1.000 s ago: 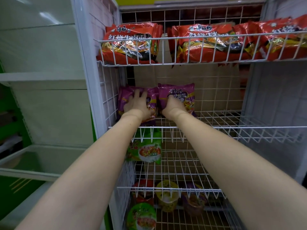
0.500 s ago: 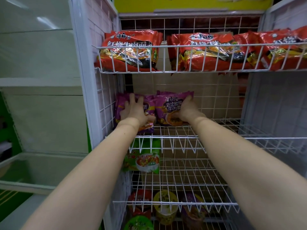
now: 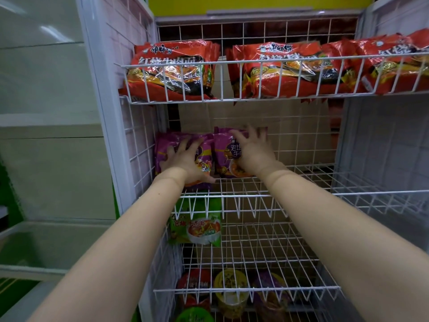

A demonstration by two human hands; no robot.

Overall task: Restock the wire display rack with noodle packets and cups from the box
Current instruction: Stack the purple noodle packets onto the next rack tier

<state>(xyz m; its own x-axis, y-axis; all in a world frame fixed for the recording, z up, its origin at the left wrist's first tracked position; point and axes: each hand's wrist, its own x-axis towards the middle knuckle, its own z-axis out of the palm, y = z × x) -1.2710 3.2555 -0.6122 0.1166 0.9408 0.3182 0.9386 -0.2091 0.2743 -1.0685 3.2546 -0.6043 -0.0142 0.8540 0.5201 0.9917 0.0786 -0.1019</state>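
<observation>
a white wire display rack (image 3: 232, 195) holds two purple noodle packets (image 3: 222, 154) side by side at the left of its second shelf, propped on their bottom edges, faces outward, long axes running up, apparently so labels show. the left hand (image 3: 185, 159) and right hand (image 3: 253, 154) press them with spread, straight fingers.

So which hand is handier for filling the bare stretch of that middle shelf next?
Probably the right hand: it rests on the inner purple packet, bordering the bare wire. The left hand is against the rack's side.
</observation>
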